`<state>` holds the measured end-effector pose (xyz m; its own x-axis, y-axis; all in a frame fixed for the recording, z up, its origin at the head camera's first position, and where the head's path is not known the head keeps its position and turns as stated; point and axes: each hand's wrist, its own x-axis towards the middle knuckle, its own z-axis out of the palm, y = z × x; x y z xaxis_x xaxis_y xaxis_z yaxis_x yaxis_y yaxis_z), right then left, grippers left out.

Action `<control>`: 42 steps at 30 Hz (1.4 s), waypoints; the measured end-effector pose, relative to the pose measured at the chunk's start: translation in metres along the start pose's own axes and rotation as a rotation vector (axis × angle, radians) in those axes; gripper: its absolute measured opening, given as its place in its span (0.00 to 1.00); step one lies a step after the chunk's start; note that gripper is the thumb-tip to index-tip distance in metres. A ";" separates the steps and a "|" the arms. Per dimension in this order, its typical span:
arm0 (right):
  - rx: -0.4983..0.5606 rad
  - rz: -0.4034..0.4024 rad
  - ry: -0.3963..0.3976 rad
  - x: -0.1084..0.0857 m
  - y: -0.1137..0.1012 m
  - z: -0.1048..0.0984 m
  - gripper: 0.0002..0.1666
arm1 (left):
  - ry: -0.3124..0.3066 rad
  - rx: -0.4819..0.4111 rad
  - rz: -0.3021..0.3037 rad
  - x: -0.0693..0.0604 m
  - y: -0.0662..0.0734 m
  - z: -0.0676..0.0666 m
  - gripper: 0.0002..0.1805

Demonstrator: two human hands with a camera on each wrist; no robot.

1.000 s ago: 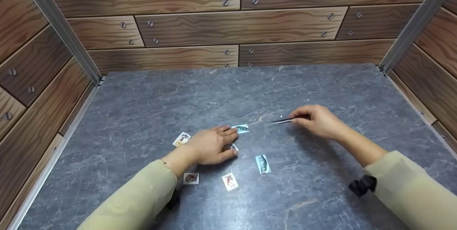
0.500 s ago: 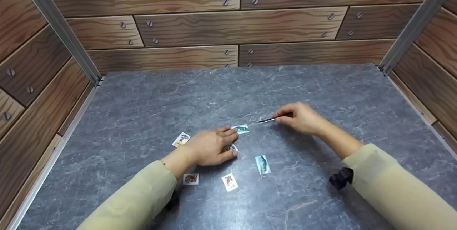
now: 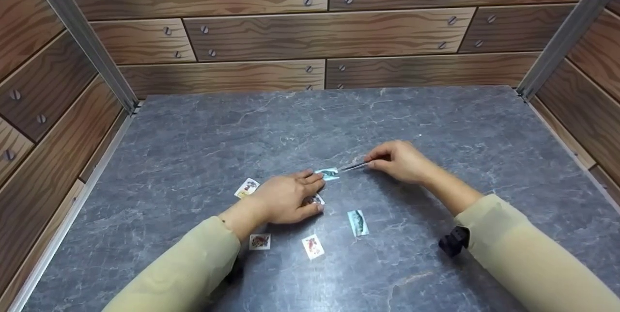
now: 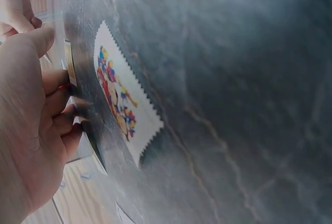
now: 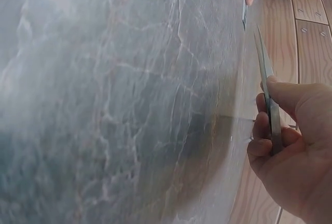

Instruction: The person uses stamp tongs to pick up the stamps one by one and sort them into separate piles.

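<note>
Pale-blue rectangular paper stamp (image 3: pixel 330 174): flat on the grey marbled table (image 3: pixel 218 128), between my hands.
My left hand (image 3: pixel 288 198): fingers extended, tips resting at the stamp's left edge.
My right hand (image 3: pixel 399 162): thumb and fingers pinching slim, pointed metal tweezers (image 3: pixel 355 166), tips at the stamp's right edge; contact I can't tell.
Weight: surely next to nothing.
Stiffness: thin, probably bends and creases easily.
Slip: likely skids on this smooth top unless I steady it.
Best hold: right edge, shallow and gentle; points could tear it.

Smooth metal is seen in the tweezers (image 5: pixel 274 117), paper in the stamps (image 4: pixel 122 99); the worktop (image 3: pixel 242 123) is glossily finished.
</note>
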<state>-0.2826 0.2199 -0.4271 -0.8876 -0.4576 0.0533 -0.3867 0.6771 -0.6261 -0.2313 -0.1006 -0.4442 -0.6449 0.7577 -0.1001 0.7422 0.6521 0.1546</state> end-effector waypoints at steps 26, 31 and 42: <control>-0.002 0.003 -0.001 0.009 0.003 0.011 0.08 | 0.002 -0.013 0.002 -0.002 -0.002 0.002 0.39; -0.009 0.015 0.005 0.011 0.005 0.011 0.09 | -0.009 -0.006 -0.006 -0.001 -0.002 0.002 0.39; 0.003 0.045 0.021 0.014 0.009 0.012 0.08 | -0.010 -0.013 0.001 0.000 -0.003 0.002 0.39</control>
<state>-0.2953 0.2128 -0.4416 -0.9091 -0.4145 0.0412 -0.3455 0.6951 -0.6305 -0.2334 -0.1024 -0.4465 -0.6425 0.7584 -0.1097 0.7401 0.6513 0.1676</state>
